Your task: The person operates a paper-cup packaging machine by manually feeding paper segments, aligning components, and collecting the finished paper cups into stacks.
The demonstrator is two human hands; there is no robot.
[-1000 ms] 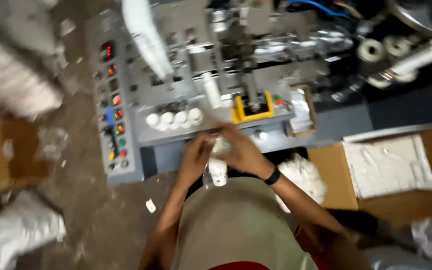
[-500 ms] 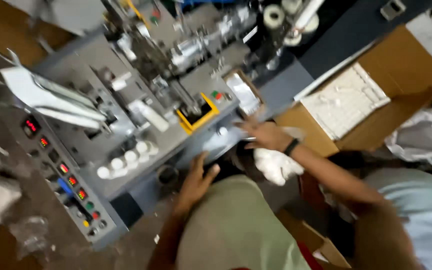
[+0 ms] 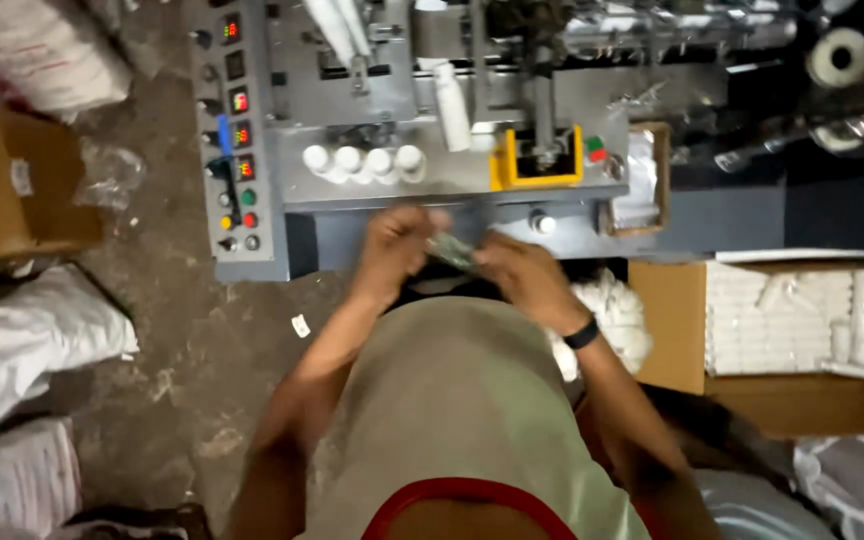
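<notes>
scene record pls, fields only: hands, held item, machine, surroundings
left hand: left hand raised in front of the machine, fingers curled on one end of the small item
right hand: right hand on its other end, black wristband on the wrist
held item: small crumpled clear piece, blurred, kind unclear
machine: grey packing machine, row of white caps, yellow guard, control panel with lamps and buttons
surroundings: open carton of white pieces on the right, white sacks on the left
</notes>
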